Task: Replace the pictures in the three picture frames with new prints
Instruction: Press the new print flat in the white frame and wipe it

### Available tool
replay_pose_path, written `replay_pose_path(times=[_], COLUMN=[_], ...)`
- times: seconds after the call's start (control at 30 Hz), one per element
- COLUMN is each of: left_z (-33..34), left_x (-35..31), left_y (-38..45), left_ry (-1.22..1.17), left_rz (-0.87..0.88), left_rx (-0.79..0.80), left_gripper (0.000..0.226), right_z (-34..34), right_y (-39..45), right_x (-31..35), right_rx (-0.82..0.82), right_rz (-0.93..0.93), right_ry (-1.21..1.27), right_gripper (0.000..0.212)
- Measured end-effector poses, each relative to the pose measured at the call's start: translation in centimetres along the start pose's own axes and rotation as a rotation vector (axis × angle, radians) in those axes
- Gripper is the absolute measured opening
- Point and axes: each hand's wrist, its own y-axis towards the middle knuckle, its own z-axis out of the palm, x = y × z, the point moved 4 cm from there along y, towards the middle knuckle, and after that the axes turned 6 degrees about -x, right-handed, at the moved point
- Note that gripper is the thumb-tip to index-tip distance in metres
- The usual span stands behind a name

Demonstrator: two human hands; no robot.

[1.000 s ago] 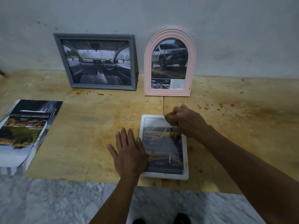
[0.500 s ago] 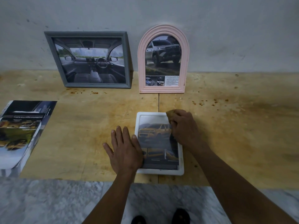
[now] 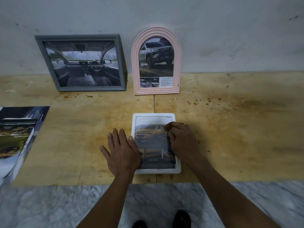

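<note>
A white rectangular frame lies flat on the wooden board, a yellow-truck print showing in it. My left hand lies flat with straight fingers over the frame's left edge. My right hand grips a small brown cloth and presses it on the frame's right side. A grey frame with a car-interior print and a pink arched frame with a grey-truck print lean upright against the wall behind.
A stack of car brochures lies at the board's left edge. The wooden board is stained and carries small crumbs. Grey marble floor runs along the near side, and my dark shoes show at the bottom.
My right hand has slid the brown cloth down from the frame's top right corner toward the middle of its right side. My left hand stays flat on the left edge.
</note>
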Motion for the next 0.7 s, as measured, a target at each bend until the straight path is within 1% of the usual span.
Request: replay_pose_path(times=[0.23,0.7], left_z=[-0.1,-0.2], left_x=[-0.1,-0.2], left_y=[0.1,0.0], left_ry=[-0.016,-0.038], left_rz=[-0.008,-0.011], left_rx=[0.016,0.039], left_gripper=[0.055,0.057], right_z=[-0.1,-0.8], right_y=[-1.9,-5.3], right_x=[0.1,1.1], right_rx=[-0.004,-0.007], right_rz=[0.067,0.097], right_ry=[-0.025,-0.003], right_gripper=[0.013,0.009])
